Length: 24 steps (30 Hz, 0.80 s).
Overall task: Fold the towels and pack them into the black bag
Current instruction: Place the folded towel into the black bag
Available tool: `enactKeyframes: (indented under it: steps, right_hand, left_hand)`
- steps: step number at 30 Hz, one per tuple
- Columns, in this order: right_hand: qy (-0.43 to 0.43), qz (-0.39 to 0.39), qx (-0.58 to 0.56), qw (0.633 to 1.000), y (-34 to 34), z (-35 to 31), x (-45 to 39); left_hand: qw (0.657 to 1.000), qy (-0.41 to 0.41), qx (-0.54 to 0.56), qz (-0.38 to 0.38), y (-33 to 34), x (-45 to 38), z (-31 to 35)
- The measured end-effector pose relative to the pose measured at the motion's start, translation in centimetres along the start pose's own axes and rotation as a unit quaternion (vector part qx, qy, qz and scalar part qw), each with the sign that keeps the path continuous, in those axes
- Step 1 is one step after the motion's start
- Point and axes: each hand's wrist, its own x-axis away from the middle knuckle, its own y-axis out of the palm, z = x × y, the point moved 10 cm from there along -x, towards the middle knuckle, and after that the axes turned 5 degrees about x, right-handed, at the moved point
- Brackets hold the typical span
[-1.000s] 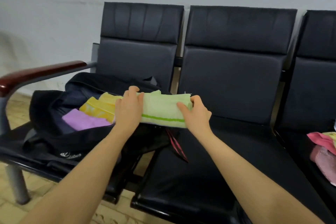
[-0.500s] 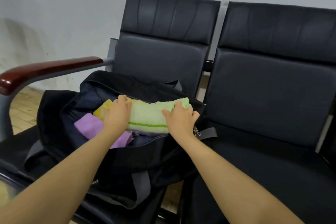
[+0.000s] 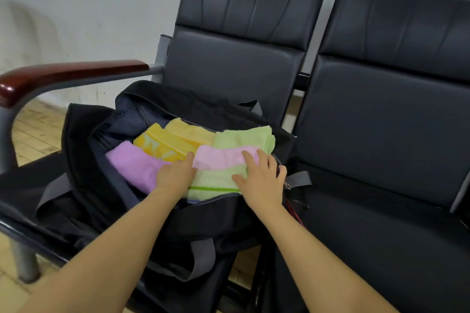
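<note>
The folded pale-green terry towel with a bright green stripe (image 3: 216,180) lay inside the open black fabric bag (image 3: 203,216), at its near right corner, directly under the fingers of both hands. The left hand (image 3: 175,175) rested flat on the towel's left end, fingers straight and close together, holding nothing; the right hand (image 3: 259,178) pressed on its right end with fingers spread wide, likewise gripping nothing. Just beyond the fingertips sat a folded pink towel (image 3: 221,157), and past that another folded light-green towel (image 3: 241,137). To the left of the left fingers lay a folded lilac towel (image 3: 134,162), with a folded yellow patterned towel (image 3: 167,142) behind it. The bag sat on the black padded seat of a waiting-room bench (image 3: 381,134), beside a dark red wooden armrest (image 3: 63,73). The step in hand looked like pressing the striped towel down into place. The next move probably called for lifting both hands clear without dragging the fold open, then turning toward whatever towels were left.
</note>
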Motion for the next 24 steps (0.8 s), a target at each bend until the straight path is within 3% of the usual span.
enactKeyframes:
  steps: [3, 6, 7, 11, 15, 20, 24]
  right_hand:
    - [-0.056, -0.066, 0.058, 0.995, 1.3, 0.0, -0.5]
    - [-0.064, -0.12, 0.092, 0.986, 2.3, 0.6, -0.7]
    - [-0.06, -0.131, 0.092, 0.985, 2.6, 0.8, -0.7]
    - [-0.041, -0.15, 0.071, 0.985, 3.4, 1.3, -0.2]
    - [-0.028, -0.166, 0.041, 0.985, 3.9, 1.7, -0.3]
    - [-0.013, -0.066, -0.013, 0.998, 1.6, 2.2, 0.4]
    - [-0.012, 0.013, -0.048, 0.999, -2.0, 2.9, 1.4]
  left_hand:
    - [1.0, -0.009, -0.017, 0.017, -0.2, -0.2, -0.8]
    - [0.996, 0.03, 0.026, 0.084, -1.2, 0.5, -0.1]
    - [0.995, 0.051, 0.047, 0.067, -1.0, 0.9, 0.6]
    - [0.988, 0.099, 0.017, -0.113, 2.9, 1.8, 2.3]
    - [0.983, 0.075, -0.01, -0.165, 4.4, 1.7, 1.7]
    - [0.988, 0.056, 0.022, -0.141, 1.2, 1.9, 2.1]
    - [0.995, 0.095, 0.027, -0.011, -4.6, 2.5, 5.2]
